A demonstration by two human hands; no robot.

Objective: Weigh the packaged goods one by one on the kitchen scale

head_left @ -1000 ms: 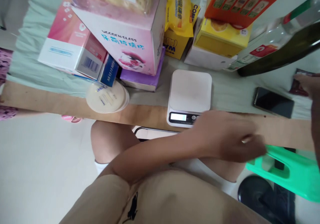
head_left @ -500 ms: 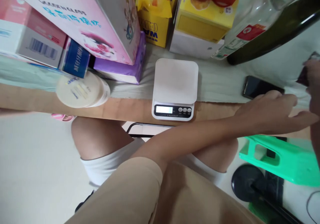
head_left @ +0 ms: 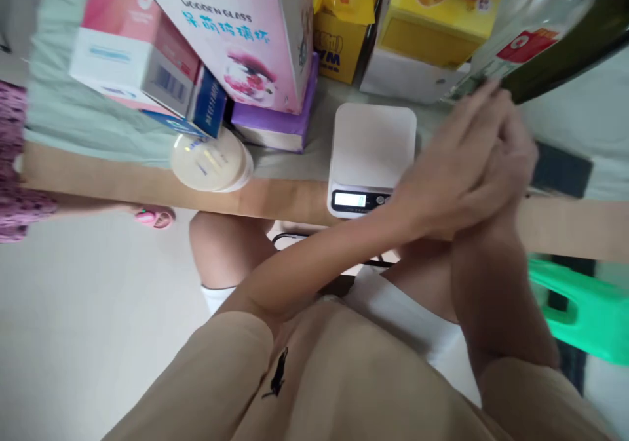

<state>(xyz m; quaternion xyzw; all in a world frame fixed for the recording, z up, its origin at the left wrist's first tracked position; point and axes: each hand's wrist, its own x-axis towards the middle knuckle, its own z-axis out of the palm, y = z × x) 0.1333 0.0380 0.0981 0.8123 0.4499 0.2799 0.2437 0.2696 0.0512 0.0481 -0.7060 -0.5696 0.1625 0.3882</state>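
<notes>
- Head view: my left grip (head_left: 462, 159) overlaps my right grip (head_left: 518, 169), both blurred; I cannot tell whether either is wide, narrow or holding something.
- Just to their left, the scale (head_left: 374, 146) sits flat by the front edge of the bench (head_left: 285, 195), its display lit; my left grip hides its lower right corner.
- On their other side lies the phone (head_left: 565, 171), partly covered.
- Beyond them are a clear bottle (head_left: 528, 44) and a dark bottle (head_left: 574, 54).
- Well left, the jar (head_left: 211, 162) stands near the pink box (head_left: 230, 41).
</notes>
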